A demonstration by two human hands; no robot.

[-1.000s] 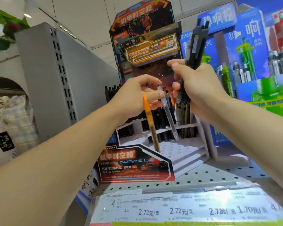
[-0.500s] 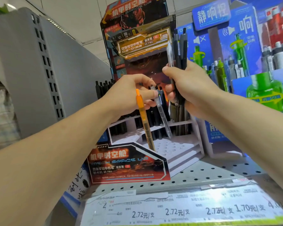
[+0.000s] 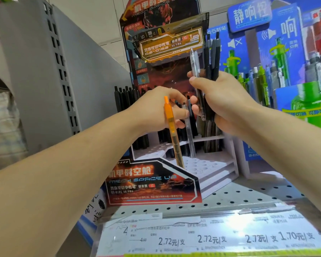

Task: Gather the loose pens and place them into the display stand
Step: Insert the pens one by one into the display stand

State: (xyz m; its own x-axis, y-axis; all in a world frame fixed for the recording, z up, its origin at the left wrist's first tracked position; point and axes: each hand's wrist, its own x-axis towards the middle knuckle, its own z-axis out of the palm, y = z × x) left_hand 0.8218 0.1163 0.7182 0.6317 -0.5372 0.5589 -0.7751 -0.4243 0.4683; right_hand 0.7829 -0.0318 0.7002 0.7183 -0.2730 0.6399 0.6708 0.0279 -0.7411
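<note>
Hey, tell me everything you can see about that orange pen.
The orange pen is a slim click pen with an opaque orange button and clip at the top and a see-through amber barrel that looks like plastic. The left hand grips its upper part, together with a clear pen beside it. It hangs nearly upright, top leaning slightly left, tip pointing down towards the white holed tray of the display stand. Whether the tip touches the tray cannot be told.

Two bare forearms reach in from the near edge, one from the left and one from the right. No sleeve, watch or band covers either as far as the frame shows. The left hand (image 3: 156, 110) and right hand (image 3: 228, 102) seem ungloved and ringless, though motion blur softens the fingers.
</note>
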